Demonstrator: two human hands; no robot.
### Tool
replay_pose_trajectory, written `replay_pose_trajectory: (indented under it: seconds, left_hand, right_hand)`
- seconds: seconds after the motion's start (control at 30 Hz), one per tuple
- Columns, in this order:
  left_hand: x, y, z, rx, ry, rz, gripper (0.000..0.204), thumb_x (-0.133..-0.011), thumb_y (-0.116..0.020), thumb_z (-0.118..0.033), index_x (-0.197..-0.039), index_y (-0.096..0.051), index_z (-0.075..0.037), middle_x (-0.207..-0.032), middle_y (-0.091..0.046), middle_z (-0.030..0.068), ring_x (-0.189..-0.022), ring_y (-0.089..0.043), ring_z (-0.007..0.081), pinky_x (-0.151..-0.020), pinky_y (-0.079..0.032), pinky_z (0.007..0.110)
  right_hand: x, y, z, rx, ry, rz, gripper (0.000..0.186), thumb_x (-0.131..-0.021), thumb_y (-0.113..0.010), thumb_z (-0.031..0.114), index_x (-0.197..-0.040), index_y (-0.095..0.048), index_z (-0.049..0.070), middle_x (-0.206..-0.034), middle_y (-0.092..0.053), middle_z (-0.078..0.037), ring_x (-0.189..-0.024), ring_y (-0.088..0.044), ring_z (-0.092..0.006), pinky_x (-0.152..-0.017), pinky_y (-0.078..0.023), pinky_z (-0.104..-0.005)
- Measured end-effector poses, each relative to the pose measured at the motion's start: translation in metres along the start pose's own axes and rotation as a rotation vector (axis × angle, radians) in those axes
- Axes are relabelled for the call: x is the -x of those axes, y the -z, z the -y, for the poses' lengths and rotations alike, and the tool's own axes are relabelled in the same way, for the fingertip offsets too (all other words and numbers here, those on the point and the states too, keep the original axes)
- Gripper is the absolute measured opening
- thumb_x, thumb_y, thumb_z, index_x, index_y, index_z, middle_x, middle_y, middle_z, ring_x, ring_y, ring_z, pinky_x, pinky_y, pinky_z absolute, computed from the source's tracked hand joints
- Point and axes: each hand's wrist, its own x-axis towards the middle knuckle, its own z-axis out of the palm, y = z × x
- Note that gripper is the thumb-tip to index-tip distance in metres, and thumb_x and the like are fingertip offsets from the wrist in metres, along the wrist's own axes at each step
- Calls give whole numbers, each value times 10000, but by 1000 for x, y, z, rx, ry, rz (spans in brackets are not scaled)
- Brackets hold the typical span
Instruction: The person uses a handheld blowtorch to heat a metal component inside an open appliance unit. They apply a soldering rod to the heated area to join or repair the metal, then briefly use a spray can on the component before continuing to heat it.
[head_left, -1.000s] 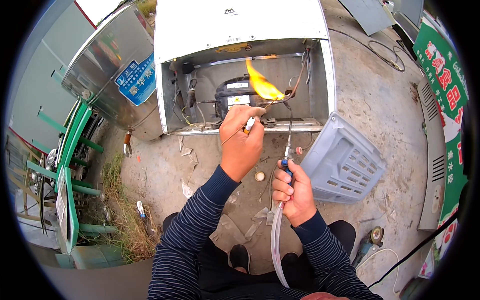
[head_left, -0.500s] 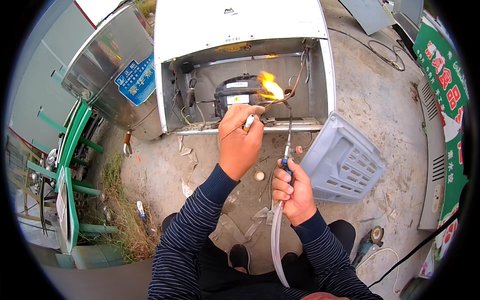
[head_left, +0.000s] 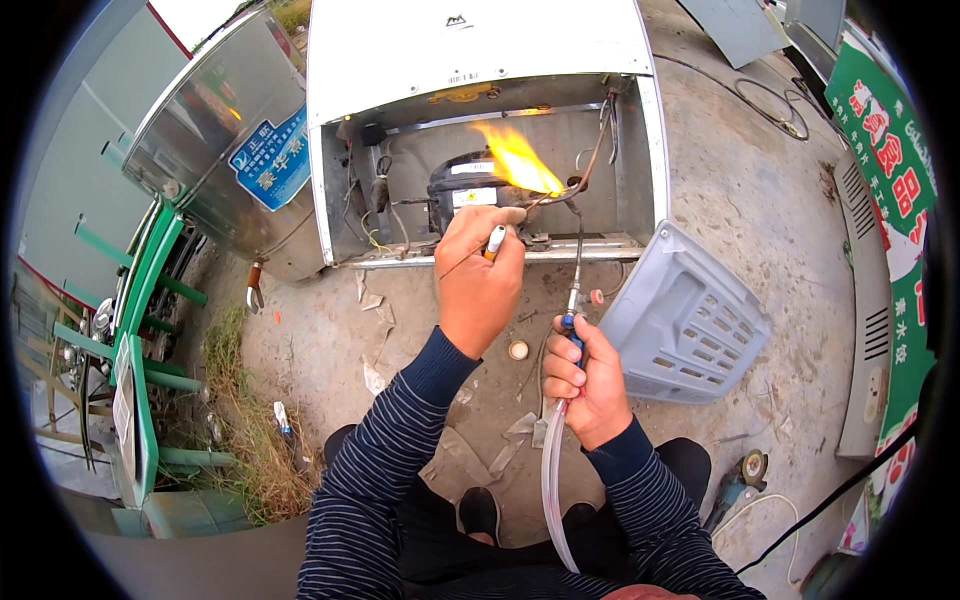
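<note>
Two grips: left fingers [head_left: 497, 216] pinch a thin rod [head_left: 462, 262] and cigarette [head_left: 495, 243], right fingers [head_left: 564, 369] clasp a blue torch handle [head_left: 576, 343].

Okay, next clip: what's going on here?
A person's right hand grips a blue-handled torch, with clear tubing running down from it. The left hand holds a thin rod, with a short white-and-orange stick also in its grasp. A yellow flame burns near a copper pipe and a black compressor in the open compartment of a white cabinet.
</note>
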Motion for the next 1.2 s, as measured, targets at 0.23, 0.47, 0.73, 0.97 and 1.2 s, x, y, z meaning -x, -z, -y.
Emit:
replay_pose_trajectory:
  seconds: [0.23,0.47,0.73,0.97,1.2]
  left_hand:
    - [5,-2,2,-4,-14,0,175,-923,-597,48,-1028,-737,41,-997,-681,89,-874,-625,148,-779,-489,274]
    - [5,-3,1,12,-2,-1,179,-922,-596,48,-1033,-736,41,-987,-676,89,-867,-622,149,-769,-485,276]
    - [0,-6,0,-5,-35,-6,184,-918,-593,42,-1033,-737,40,-992,-681,95,-896,-633,170,-806,-491,283]
    - [2,-8,3,4,-17,-27,174,-908,-594,44,-1013,-734,43,-972,-680,97,-896,-634,173,-811,-492,289]
    - [0,-5,-1,-43,-40,-9,164,-905,-597,44,-1002,-729,43,-953,-678,100,-883,-633,173,-805,-490,292]
  right_hand:
    - [0,1,2,15,3,-16,223,-1085,-557,345,-1084,-619,130,-730,-473,66,-509,-385,-48,-428,-311,-213]
    - [2,-3,-2,56,34,-54,231,-1087,-553,349,-1108,-620,128,-731,-470,69,-511,-383,-47,-432,-306,-215]
    - [5,-6,-6,112,80,-105,228,-1088,-550,355,-1117,-607,136,-729,-459,73,-516,-380,-44,-437,-300,-216]
    - [6,-6,-5,111,81,-110,224,-1088,-552,352,-1113,-606,136,-731,-458,73,-517,-382,-43,-436,-301,-214]
    - [7,-7,-5,114,77,-110,219,-1081,-568,348,-1115,-606,135,-735,-466,69,-515,-382,-41,-436,-303,-209]
